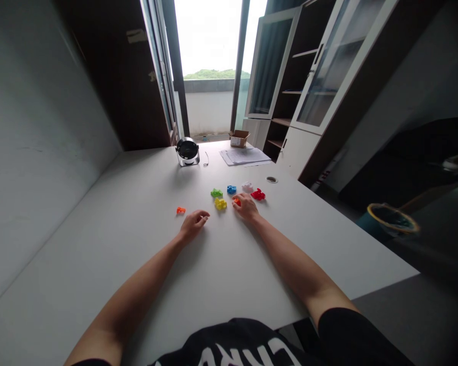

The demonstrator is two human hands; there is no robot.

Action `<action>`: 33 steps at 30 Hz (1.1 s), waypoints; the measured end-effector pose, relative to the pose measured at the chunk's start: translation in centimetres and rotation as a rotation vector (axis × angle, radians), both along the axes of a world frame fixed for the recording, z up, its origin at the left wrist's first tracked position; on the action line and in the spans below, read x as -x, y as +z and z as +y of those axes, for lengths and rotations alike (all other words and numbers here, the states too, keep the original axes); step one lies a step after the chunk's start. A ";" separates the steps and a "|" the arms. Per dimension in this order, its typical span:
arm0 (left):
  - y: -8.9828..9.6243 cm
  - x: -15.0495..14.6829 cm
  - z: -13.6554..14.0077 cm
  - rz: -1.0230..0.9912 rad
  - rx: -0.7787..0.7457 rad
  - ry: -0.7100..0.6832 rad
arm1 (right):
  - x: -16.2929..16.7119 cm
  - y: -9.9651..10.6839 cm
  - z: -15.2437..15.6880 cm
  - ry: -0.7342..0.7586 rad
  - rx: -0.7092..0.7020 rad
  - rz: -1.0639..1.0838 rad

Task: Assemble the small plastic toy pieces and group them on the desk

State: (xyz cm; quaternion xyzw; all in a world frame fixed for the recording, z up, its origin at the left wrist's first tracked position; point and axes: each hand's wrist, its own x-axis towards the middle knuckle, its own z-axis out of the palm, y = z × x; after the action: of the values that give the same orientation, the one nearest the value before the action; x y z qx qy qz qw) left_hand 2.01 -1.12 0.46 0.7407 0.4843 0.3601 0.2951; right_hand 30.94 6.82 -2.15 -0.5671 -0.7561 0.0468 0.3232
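Note:
My right hand [247, 207] is over a small orange plastic toy piece [237, 202], its fingers closed around it on the white table. Nearby lie similar small plastic pieces: yellow [220, 204], green [216, 192], blue [231, 189], white [247, 186] and red [258, 194]. Their exact shapes are too small to make out. To the left, my left hand [193, 224] rests on the tabletop, fingers loosely bent and apart, with nothing in them. A separate, smaller orange piece [180, 210] sits just beyond that hand, on its left.
At the table's [137, 203] far end stand a round black device on a stand [188, 151] and an open cardboard box [239, 139] behind papers [248, 156]. A cable hole [272, 180] is near the right edge. A bin [391, 221] stands on the floor at right.

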 end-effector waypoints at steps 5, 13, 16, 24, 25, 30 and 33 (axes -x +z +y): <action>0.1 0.0 -0.1 -0.004 0.003 -0.008 | -0.1 -0.2 0.1 0.012 0.002 0.013; 0.2 0.0 -0.2 -0.005 0.006 -0.008 | -0.3 0.0 0.0 0.020 0.012 0.023; 0.1 0.0 -0.1 -0.006 0.005 -0.014 | -0.4 0.1 0.0 0.031 0.026 0.021; 0.1 0.0 -0.1 0.001 -0.002 -0.014 | -0.6 0.0 0.2 0.041 0.043 0.071; 0.1 0.1 -0.1 0.001 -0.004 -0.013 | -0.6 0.0 0.2 0.042 0.040 0.081; 0.2 0.1 -0.1 0.002 0.000 -0.006 | -0.8 -0.1 0.5 0.036 0.014 0.166; 0.3 0.1 -0.1 0.006 -0.004 0.000 | -0.9 -0.1 0.6 -0.015 0.011 0.236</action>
State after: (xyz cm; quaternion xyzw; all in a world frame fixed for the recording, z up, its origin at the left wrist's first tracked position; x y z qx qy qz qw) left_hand 1.93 -1.22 0.74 0.7425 0.4844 0.3588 0.2921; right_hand 31.87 7.43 -2.27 -0.5651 -0.7083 0.1149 0.4073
